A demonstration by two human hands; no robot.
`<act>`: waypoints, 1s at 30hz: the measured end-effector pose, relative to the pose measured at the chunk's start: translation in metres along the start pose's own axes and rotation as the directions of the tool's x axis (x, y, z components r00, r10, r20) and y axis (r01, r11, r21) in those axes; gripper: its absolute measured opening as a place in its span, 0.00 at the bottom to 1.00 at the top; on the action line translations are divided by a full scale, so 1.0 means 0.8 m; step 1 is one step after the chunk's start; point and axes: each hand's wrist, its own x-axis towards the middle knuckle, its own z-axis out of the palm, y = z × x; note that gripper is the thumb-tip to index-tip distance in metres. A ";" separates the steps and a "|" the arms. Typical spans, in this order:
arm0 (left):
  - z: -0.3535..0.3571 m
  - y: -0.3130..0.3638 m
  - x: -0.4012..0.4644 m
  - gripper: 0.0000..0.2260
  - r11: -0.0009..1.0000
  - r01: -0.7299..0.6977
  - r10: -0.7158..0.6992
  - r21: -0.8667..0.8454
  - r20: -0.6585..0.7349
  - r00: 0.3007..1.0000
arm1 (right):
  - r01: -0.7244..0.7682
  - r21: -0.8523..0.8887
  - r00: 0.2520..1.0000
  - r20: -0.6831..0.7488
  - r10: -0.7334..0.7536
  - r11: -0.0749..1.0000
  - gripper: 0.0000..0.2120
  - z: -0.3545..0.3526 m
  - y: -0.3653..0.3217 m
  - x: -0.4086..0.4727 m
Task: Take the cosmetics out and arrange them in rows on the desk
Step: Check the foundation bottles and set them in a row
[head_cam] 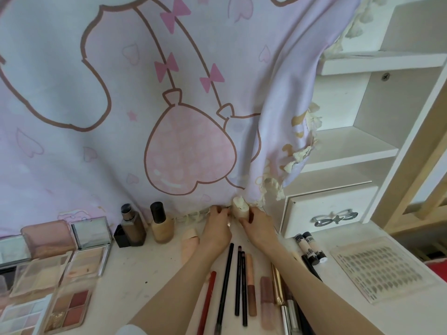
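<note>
Far left of the grip, open eyeshadow palettes lie in a cluster on the counter, with a closed pink compact and a mirrored compact standing behind them. Nearer, a dark foundation bottle and a beige foundation bottle stand upright side by side against the hanging cloth. Just left of the left hand lies a peach makeup sponge, partly hidden by the wrist. Left hand: fingers curled, tips at the fringed hem of the cloth; what they pinch cannot be told. Right hand: fingers wrapped around a cream makeup sponge, held upright at the cloth's lower edge, touching it, between the two hands. Below the grip, between the forearms, a row of cosmetics lies lengthwise: a red pencil, black pencils, lip gloss tubes, then metallic tubes under the right forearm. Right of the grip, black-capped concealer tubes lie beside the forearm. Beyond them a clear lash tray rests flat. Behind it a white drawer unit with a bow-shaped handle sits beneath white shelves.
</note>
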 end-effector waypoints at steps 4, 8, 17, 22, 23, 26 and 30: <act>0.002 0.005 -0.002 0.19 1.000 -0.009 0.009 0.003 -0.022 1.000 | -0.002 0.003 1.000 -0.001 0.002 1.000 0.11 -0.001 0.000 0.000; 0.003 0.007 -0.003 0.16 0.999 -0.001 0.003 0.043 -0.040 0.999 | 0.009 0.005 1.000 0.005 -0.009 1.000 0.12 -0.001 0.002 0.000; -0.013 0.001 0.005 0.11 0.963 0.139 -0.159 -0.230 -0.072 0.985 | -0.035 0.011 0.999 0.014 0.035 0.999 0.11 -0.001 0.005 0.003; -0.012 -0.010 0.001 0.15 0.970 0.157 -0.173 -0.183 -0.074 0.982 | -0.042 -0.003 0.999 -0.010 0.042 0.999 0.10 0.001 0.003 0.002; -0.011 -0.010 0.000 0.15 0.972 0.151 -0.167 -0.181 -0.079 0.983 | -0.043 -0.006 0.999 -0.028 0.043 0.999 0.10 0.002 0.002 0.000; -0.007 -0.003 -0.003 0.16 0.977 0.155 -0.164 -0.147 -0.057 0.985 | -0.067 -0.011 0.996 -0.061 0.067 0.998 0.10 0.007 -0.001 -0.001; -0.008 0.007 -0.002 0.09 0.975 0.183 -0.187 -0.125 -0.016 0.982 | -0.083 -0.005 0.996 -0.042 0.082 0.997 0.10 0.008 -0.004 -0.001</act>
